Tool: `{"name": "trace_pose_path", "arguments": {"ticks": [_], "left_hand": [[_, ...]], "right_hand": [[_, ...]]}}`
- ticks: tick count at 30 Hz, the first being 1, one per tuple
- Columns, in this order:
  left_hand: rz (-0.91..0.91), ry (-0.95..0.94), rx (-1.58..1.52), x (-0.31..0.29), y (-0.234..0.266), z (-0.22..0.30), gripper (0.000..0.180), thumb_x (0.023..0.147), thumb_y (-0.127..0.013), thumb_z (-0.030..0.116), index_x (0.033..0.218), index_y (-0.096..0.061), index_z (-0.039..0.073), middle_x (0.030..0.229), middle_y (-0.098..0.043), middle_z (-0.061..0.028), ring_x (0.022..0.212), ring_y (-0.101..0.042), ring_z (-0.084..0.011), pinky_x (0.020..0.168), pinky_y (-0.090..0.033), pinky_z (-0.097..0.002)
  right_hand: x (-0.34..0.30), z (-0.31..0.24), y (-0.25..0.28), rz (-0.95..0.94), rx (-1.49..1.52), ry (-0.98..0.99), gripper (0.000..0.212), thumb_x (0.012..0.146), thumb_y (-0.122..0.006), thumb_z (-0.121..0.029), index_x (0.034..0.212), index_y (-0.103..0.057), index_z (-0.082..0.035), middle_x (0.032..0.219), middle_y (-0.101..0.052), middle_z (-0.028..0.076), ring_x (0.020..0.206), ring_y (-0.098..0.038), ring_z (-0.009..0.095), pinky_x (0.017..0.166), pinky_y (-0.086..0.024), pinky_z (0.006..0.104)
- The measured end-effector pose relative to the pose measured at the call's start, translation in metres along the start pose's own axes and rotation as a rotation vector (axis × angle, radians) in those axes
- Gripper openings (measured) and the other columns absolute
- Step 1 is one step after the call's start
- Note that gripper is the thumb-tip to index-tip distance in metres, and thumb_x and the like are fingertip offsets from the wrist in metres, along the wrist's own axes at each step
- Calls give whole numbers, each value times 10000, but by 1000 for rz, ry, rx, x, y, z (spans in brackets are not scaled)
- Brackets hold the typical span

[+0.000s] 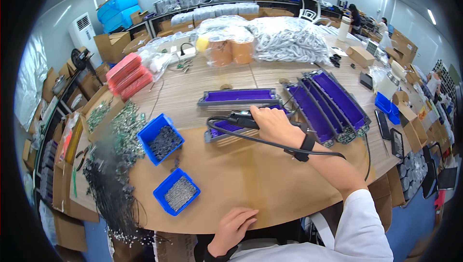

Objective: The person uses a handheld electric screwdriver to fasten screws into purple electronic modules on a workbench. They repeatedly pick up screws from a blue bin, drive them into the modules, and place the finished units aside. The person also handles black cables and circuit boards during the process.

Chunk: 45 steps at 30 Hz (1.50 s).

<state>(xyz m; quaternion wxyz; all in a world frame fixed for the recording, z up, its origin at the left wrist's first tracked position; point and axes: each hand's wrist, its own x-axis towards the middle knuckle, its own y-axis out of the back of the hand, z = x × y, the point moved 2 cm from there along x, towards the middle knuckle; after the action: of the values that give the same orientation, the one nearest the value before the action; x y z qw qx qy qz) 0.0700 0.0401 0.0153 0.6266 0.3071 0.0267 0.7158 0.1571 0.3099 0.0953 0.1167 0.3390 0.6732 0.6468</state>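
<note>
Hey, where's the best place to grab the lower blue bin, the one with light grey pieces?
Probably the near right wall of the lower blue bin, coming from the right with your left hand. The bin sits upright, its raised wall offers an edge to pinch, and the upper blue bin stands on the far side.

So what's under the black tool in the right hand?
Part of a purple tray, mainly its left end, shows beneath the black tool. The right hand and tool cover other parts, so contact with the tray can't be told.
</note>
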Motion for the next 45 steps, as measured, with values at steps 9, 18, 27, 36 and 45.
{"name": "trace_pose_path", "arguments": {"ticks": [9,18,27,36,45], "left_hand": [[-6,-13,-19,-9,2,-8,222,824,-694,55,1041,-672,18,956,-651,-116,863,-618,-294,752,-513,-358],[40,-9,-73,-16,7,-6,200,841,-685,80,1035,-675,33,965,-641,-114,875,-609,-291,770,-505,-359],[342,32,396,3,43,12,392,665,-758,-2,1044,-668,48,1184,-581,-141,1162,-492,-367,954,-424,-469],[231,60,543,19,26,-10,218,716,-683,-49,899,-714,64,1007,-676,-105,1122,-550,-391,915,-478,-459],[353,112,350,0,45,0,232,706,-641,-131,871,-703,20,902,-700,-110,1081,-619,-377,929,-499,-426]], "right_hand": [[-34,-37,-15,-107,-121,148,250,708,-614,-11,930,-501,-5,701,-631,178,657,-639,386,567,-501,464],[-101,-80,17,-297,-164,102,225,728,-620,-29,913,-493,-15,718,-640,172,647,-660,356,549,-518,448],[-92,-76,45,-228,122,-40,305,721,-697,-111,938,-509,-8,731,-626,226,713,-623,436,629,-494,488],[-47,-8,8,-116,-59,52,292,765,-691,-94,973,-502,-14,803,-639,217,783,-626,422,665,-489,491],[-47,-3,51,-107,-114,190,290,696,-625,18,948,-496,-47,814,-630,128,796,-638,358,620,-480,454]]}}
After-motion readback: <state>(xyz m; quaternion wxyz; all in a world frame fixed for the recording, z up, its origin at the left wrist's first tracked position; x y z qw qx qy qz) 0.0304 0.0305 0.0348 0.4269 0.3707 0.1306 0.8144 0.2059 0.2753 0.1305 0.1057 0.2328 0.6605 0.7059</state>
